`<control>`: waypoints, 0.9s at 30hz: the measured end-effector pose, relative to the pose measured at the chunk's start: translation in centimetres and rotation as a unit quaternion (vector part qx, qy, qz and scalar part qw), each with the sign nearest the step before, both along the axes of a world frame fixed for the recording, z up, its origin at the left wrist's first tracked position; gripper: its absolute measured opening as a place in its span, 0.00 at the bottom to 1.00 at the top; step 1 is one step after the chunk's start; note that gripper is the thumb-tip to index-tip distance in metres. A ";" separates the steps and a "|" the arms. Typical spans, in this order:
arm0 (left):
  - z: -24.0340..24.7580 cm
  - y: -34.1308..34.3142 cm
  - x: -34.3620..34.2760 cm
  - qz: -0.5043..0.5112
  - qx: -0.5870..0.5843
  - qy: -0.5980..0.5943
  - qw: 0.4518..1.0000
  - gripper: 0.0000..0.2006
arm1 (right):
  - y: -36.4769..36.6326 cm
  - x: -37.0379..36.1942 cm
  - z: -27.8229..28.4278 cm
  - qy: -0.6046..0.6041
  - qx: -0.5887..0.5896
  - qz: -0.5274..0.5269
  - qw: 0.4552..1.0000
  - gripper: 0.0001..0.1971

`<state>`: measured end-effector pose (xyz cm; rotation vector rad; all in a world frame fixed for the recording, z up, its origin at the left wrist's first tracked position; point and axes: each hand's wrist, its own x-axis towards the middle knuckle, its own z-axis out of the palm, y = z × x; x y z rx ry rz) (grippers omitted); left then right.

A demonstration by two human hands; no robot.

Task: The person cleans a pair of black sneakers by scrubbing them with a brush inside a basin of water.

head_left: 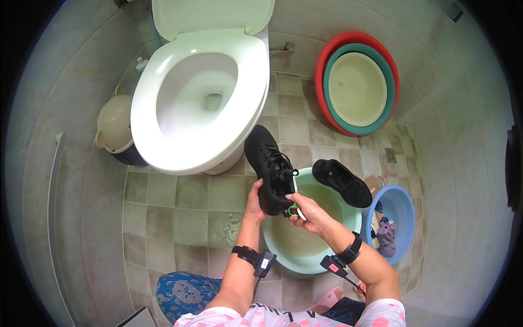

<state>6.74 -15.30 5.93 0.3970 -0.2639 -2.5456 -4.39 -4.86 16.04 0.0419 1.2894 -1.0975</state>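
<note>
1. Rail: on the wall, far left of both hands.
2. Bin: rounded beige lid, dark lower body, well left of and beyond the left hand.
3. Toilet: white, lid and seat up, ahead and left of the hands. Not touched.
4. Left hand: curled round the heel end of the shoe from its left side, thumb up along the side. Firm hold. Black strap with a small box on that forearm.
5. Black shoe: lace-up, held up between the two hands, toe pointing away from the person, opening facing up. Heel sits near the left rim of the green basin.
6. Right hand: fingers closed, pinching a small tool right at the shoe's heel. Tool shows a white part and a green loop; mostly covered by fingers, exact kind can't be told. Same strap and box on this forearm.
7. Green basin: pale, below and around the right hand, cloudy water inside.
8. Second shoe: black, lying across the basin's far-right rim, beyond and right of the right hand.
9. Stacked basins: red, teal, cream nested, leaning on the wall, well beyond the right hand.
10. Blue basin: right of the right hand, crumpled cloths inside.
</note>
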 end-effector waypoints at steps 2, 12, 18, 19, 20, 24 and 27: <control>0.2 -0.7 0.2 0.000 -0.003 -0.028 1.000 0.24 | -1.1 -0.3 -1.2 -0.032 0.008 -0.003 0.999 0.12; -1.8 -2.7 -1.7 0.283 -0.014 -0.310 0.908 0.21 | -11.9 1.0 -6.8 -0.131 0.017 -0.233 0.963 0.11; -4.4 -2.5 -1.6 0.212 -0.041 -0.369 0.904 0.26 | -12.5 1.7 -12.2 -0.209 0.073 -0.247 0.943 0.11; -6.0 -2.5 -1.5 0.203 -0.045 -0.395 0.895 0.25 | -11.9 2.0 -13.4 -0.194 0.067 -0.236 0.950 0.11; -6.8 -2.6 -1.2 0.197 -0.047 -0.422 0.884 0.23 | -11.5 2.5 -13.7 -0.180 0.063 -0.221 0.956 0.10; -8.7 -2.3 -0.8 0.162 -0.005 -0.433 0.886 0.19 | -9.6 3.0 -12.7 -0.134 0.092 -0.243 0.956 0.10; -10.8 -3.9 0.5 0.181 0.063 -0.411 0.891 0.19 | -9.4 4.0 -9.4 -0.116 0.051 -0.188 0.974 0.10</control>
